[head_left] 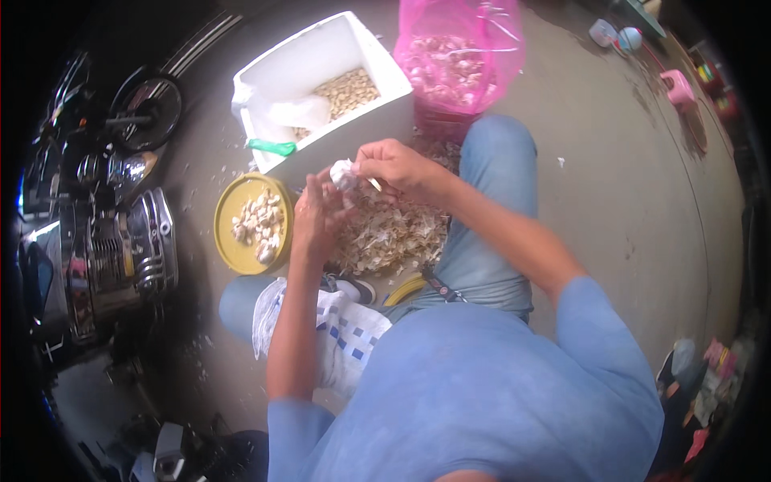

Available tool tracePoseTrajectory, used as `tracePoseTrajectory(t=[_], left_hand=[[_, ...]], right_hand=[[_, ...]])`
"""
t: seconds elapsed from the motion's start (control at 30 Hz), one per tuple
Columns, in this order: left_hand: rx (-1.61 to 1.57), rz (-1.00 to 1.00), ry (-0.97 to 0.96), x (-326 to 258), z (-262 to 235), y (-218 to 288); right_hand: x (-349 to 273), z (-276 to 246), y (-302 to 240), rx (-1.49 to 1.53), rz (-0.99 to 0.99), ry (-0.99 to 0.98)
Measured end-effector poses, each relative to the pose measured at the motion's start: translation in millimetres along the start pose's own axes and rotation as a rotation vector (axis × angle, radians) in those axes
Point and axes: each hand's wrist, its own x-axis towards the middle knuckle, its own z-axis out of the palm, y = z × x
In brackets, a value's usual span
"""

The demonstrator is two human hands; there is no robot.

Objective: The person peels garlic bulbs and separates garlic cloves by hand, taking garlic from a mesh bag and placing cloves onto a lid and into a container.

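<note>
A whitish garlic bulb [343,172] is held up between my two hands, above a heap of dry garlic skins [393,237]. My left hand [318,210] is curled at its lower left side, fingers partly hidden. From the right, my right hand [395,169] pinches at the bulb's edge with closed fingers. A small pale sliver shows under those fingers; its kind I cannot make out. Left of my left hand lies a round yellow tray [222,233] holding garlic pieces [261,225].
Ahead stands a white foam box [353,132] with peeled cloves [347,92] and a plastic bag [301,112]. Beside it is a pink mesh bag [458,76] of garlic. A motorcycle [120,249] is at left. A pink stool [679,87] stands far right. A checked cloth [345,329] covers my left leg.
</note>
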Motion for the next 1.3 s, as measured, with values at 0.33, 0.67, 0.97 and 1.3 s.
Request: tracePoseTrajectory(t=[0.33,0.67,0.97,1.3], left_hand=[[-0.054,0.017,0.138,57,-23,-37],[0.343,0.229,0.158,65,-25,-53],[-0.223,-0.130,0.042,72,-31,-35],[-0.403,-0.019,0.330,94,-88,-30]], right_hand=[[61,17,58,-0.038,0.157,-0.067],[36,7,44,0.126,0.369,0.009],[64,5,60,-0.414,-0.037,0.026],[8,35,59,-0.413,0.161,-0.133]])
